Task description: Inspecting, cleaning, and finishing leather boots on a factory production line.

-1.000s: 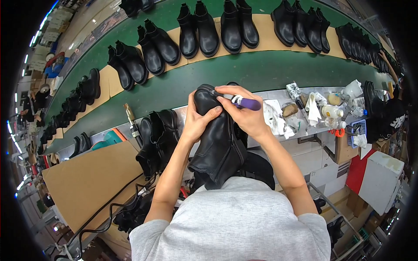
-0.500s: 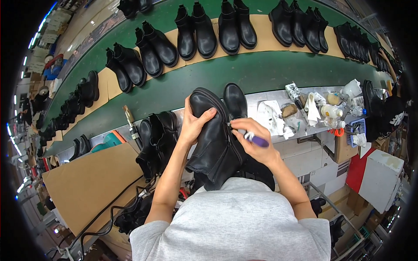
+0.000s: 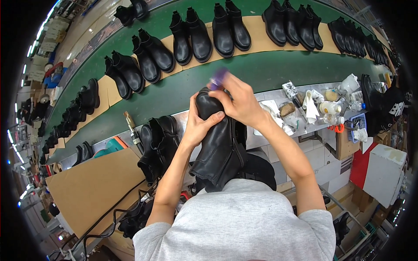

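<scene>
black ankle boot (image 3: 217,148) held up in front of the chest, toe end raised toward 12 o'clock, shaft opening hanging down toward 6 o'clock against the grey shirt. long axis running nearly straight along the 12-to-6 line, tilted a little toward 1 o'clock at the toe. left hand (image 3: 201,124) wrapped around the boot's left flank just below the toe, thumb laid across the upper, fingers closed on the leather. right hand (image 3: 239,102) at the toe end, just past 12 o'clock of the left hand, curled shut around a small purple marker-like tool (image 3: 218,79) that shows blurred at the fingertips; tip appears at or just above the toe cap, contact not certain through the blur. of the two, right hand nearer the toe, left hand nearer the mid-upper; boot lying toward 7 o'clock from the right hand.

outward: another pair of black boots (image 3: 157,143) standing at 9 o'clock of the held one on the grey bench (image 3: 270,95). cloths, small bottles and scraps (image 3: 318,106) spread at 3 o'clock. beyond, at 12 o'clock, a green conveyor belt (image 3: 270,69) carrying pairs of black boots on cardboard sheets (image 3: 257,30). a flat cardboard panel (image 3: 96,182) at 8 o'clock.
</scene>
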A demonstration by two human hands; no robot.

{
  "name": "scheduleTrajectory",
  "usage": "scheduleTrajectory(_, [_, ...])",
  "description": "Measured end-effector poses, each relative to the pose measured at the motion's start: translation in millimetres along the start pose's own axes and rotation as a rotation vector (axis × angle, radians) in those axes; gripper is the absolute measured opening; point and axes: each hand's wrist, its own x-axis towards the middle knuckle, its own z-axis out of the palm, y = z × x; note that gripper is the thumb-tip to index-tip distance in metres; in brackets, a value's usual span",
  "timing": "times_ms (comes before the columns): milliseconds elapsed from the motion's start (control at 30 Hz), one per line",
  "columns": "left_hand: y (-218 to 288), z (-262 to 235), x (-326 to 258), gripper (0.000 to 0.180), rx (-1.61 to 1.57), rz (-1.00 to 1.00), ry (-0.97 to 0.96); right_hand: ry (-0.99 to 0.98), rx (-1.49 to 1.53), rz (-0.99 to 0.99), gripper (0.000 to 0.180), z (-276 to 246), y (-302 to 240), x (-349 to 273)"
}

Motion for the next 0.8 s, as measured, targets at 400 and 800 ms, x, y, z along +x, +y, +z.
scheduleTrajectory(400, [-26.5,-19.6,8.0,0.069,-0.085,-0.164,0.117,-0.058,-0.003,0.033,0.029,-9.8,-10.9,-109.1])
scheduleTrajectory(800, [-66.4,-68.9,35.8,0.048,-0.469,-0.378,0.116,-0.21,-0.983,1.049,0.027,-166.6,103.5,-177.6])
